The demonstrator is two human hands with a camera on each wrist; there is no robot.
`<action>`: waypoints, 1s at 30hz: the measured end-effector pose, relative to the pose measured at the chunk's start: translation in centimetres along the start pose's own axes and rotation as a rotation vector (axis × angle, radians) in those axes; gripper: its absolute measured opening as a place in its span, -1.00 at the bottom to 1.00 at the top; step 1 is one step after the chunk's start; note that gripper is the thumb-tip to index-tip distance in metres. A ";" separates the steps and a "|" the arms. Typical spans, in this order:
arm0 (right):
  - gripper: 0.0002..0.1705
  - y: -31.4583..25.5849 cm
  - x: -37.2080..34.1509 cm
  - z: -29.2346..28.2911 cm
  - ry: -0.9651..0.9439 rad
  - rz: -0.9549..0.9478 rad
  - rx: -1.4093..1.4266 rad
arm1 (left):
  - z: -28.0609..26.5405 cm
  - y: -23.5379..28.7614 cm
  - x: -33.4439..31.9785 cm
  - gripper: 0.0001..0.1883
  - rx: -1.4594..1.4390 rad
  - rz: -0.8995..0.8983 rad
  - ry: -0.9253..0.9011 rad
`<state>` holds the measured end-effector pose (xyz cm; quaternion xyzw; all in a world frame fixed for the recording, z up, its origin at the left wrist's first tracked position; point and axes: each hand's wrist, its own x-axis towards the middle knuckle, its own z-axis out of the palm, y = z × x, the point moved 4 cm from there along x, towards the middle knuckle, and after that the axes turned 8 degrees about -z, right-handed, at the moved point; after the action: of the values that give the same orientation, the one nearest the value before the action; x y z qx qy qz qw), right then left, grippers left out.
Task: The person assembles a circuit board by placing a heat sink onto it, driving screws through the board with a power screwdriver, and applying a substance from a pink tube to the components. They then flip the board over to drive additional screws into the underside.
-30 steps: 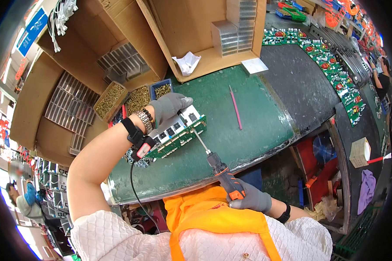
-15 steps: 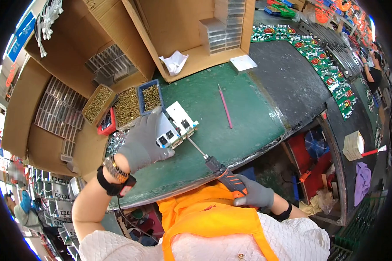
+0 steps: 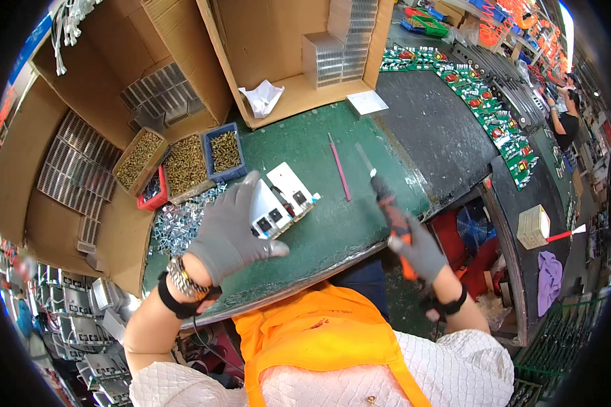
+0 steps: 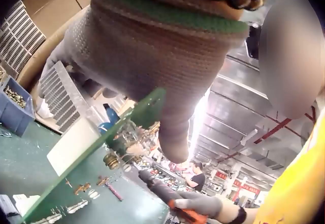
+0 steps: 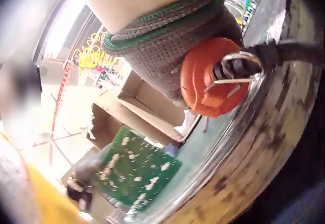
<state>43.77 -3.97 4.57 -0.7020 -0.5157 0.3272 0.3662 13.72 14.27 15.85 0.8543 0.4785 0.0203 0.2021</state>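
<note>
My left hand (image 3: pixel 231 230), in a grey glove, holds a green circuit board (image 5: pixel 139 170) at its left side. White heat-sink plates (image 3: pixel 288 186) and black components stand on the board's upper face, while its solder side shows in the right wrist view. In the left wrist view the thumb (image 4: pixel 174 140) lies beside the board's edge. My right hand (image 3: pixel 424 252), gloved too, grips an orange and black electric screwdriver (image 3: pixel 392 216). Its blurred bit points away from me over the bench, well right of the board.
Trays of brass screws (image 3: pixel 225 150) and a heap of small metal parts (image 3: pixel 183 220) lie left of the board. Cardboard boxes (image 3: pixel 295 102) with metal heat sinks stand behind. A pink pen (image 3: pixel 339 169) lies on the green mat; circuit boards (image 3: pixel 485 105) line the far right.
The board has turned from green side facing me to white plates uppermost, and the left hand now grips its left side. The right hand has carried the screwdriver from the board to the right.
</note>
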 end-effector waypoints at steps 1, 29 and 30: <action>-0.07 0.3 1.7 -1.1 0.044 0.008 -0.148 | 0.0 0.2 -0.6 0.22 0.065 0.028 0.040; -0.84 -13.1 17.8 -0.5 0.089 -0.304 0.353 | 4.8 -6.6 -7.6 -0.04 -0.650 0.037 0.454; -0.82 -13.9 16.8 0.2 0.039 -0.325 0.456 | 4.9 -6.6 -7.5 -0.02 -0.696 0.009 0.418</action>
<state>41.18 15.00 14.91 -0.5157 -0.5274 0.3582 0.5724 5.41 9.53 10.16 0.7145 0.4702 0.3551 0.3773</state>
